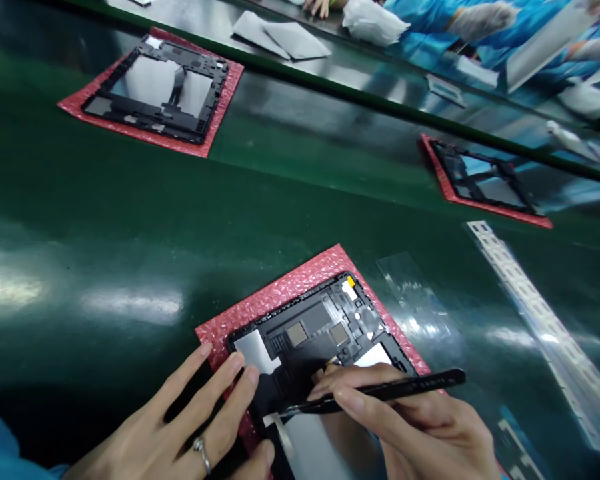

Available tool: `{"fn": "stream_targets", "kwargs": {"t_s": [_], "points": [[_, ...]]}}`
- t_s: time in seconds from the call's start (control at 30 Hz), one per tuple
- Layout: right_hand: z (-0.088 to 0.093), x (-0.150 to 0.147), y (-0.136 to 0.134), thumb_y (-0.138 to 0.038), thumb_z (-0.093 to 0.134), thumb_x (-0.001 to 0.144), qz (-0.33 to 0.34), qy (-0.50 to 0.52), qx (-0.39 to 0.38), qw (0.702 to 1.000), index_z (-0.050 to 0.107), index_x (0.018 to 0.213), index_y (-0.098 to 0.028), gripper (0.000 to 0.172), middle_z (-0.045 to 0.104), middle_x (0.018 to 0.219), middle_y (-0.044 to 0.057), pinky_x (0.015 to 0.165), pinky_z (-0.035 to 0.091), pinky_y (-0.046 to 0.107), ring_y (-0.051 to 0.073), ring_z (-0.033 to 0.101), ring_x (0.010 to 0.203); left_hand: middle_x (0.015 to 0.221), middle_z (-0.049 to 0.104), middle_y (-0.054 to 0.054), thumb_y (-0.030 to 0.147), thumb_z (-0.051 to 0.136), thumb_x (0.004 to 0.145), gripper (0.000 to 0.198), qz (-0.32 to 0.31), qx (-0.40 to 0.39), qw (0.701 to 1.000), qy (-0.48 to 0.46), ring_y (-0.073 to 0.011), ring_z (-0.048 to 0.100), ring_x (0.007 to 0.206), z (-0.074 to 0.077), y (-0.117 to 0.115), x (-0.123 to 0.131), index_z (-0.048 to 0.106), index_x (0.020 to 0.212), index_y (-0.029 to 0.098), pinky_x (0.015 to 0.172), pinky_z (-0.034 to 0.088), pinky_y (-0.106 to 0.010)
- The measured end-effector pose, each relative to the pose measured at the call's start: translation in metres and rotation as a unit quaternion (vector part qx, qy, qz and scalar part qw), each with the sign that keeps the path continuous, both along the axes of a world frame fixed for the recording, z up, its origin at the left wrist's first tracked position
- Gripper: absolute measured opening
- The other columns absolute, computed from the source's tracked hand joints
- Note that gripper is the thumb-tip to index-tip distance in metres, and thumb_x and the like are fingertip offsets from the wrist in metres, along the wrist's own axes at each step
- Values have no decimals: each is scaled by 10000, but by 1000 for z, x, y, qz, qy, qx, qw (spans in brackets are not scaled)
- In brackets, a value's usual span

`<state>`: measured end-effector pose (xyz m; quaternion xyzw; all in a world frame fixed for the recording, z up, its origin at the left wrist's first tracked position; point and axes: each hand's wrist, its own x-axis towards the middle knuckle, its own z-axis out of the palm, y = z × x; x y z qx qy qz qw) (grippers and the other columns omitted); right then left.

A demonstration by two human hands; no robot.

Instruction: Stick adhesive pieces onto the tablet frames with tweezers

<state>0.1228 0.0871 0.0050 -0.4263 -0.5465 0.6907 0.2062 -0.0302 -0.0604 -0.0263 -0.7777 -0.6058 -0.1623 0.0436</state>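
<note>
A tablet housing (310, 313) with a black frame and silver panels lies tilted on a pink bubble-wrap sheet (280, 287). My right hand (415, 420) grips black tweezers (425, 383), their tips low over the housing's left part. At those tips is a small pale strip (284, 437); whether they pinch it I cannot tell. My left hand (205, 413), a ring on one finger, rests with fingers spread over the left edge of the housing and the wrap. The housing's lower part is cut off by the frame and partly hidden by my right hand.
Two more tablet housings, one at upper left (185, 127) and one at right (490, 177), lie on pink wrap on the green work surface (105, 227). Long label strips (540, 310) and a clear film (415, 293) lie at right. Across a ledge, blue-sleeved co-workers (425, 13) handle white items.
</note>
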Motion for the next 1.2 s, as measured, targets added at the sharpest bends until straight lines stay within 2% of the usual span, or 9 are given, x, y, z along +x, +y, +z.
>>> {"fn": "stream_targets", "kwargs": {"t_s": [0.17, 0.37, 0.67, 0.87, 1.0, 1.1, 1.2], "points": [[2, -2, -1, -162, 659, 634, -1, -9, 8, 1000, 705, 649, -254, 104, 701, 663, 2, 614, 505, 201, 160, 639, 653, 1148, 524, -15, 321, 548, 739, 439, -6, -11, 1000, 5, -220, 360, 1169, 1, -1, -3, 429, 1161, 308, 993, 242, -450], [2, -2, -3, -168, 656, 631, -5, -15, 31, 999, 698, 648, -250, 95, 700, 675, 8, 583, 508, 229, 182, 639, 660, 1133, 533, -24, 377, 536, 723, 410, -25, -15, 999, 16, -252, 292, 1202, -2, 1, -3, 487, 1113, 261, 1025, 137, -476], [2, -1, -3, -174, 649, 638, -5, -19, 56, 998, 699, 640, -260, 99, 701, 678, -11, 578, 504, 202, 161, 639, 642, 1151, 517, -36, 350, 534, 735, 426, -19, -14, 999, 28, -273, 342, 1166, -4, 1, 1, 465, 1141, 240, 1015, 147, -497], [1, 1, -4, -185, 650, 645, 10, -28, 68, 997, 696, 640, -264, 91, 697, 661, -16, 588, 490, 197, 155, 635, 645, 1134, 535, -40, 402, 507, 750, 440, -7, -16, 1000, 22, -247, 398, 1119, 1, 4, 3, 451, 1153, 234, 1017, 122, -474], [0, 1, -2, -160, 664, 628, 11, -33, 74, 997, 697, 633, -265, 110, 695, 659, -23, 591, 491, 189, 147, 634, 650, 1151, 521, -64, 352, 521, 739, 433, 0, -35, 999, 20, -260, 386, 1120, 4, 5, 6, 459, 1145, 216, 1008, 116, -477], [3, 3, 1, -161, 667, 626, -15, -24, 52, 998, 701, 630, -260, 104, 694, 649, -20, 583, 502, 185, 142, 638, 631, 1149, 520, -91, 316, 492, 761, 412, -12, -42, 998, 39, -275, 386, 1115, 5, 5, 8, 455, 1153, 192, 995, 121, -481], [7, 7, 3, -148, 664, 630, -42, 3, 33, 999, 707, 644, -251, 113, 700, 660, -13, 604, 514, 183, 143, 646, 629, 1137, 532, -83, 409, 449, 782, 414, 9, -49, 998, 35, -267, 390, 1112, 6, 6, 12, 461, 1144, 208, 997, 113, -469]]}}
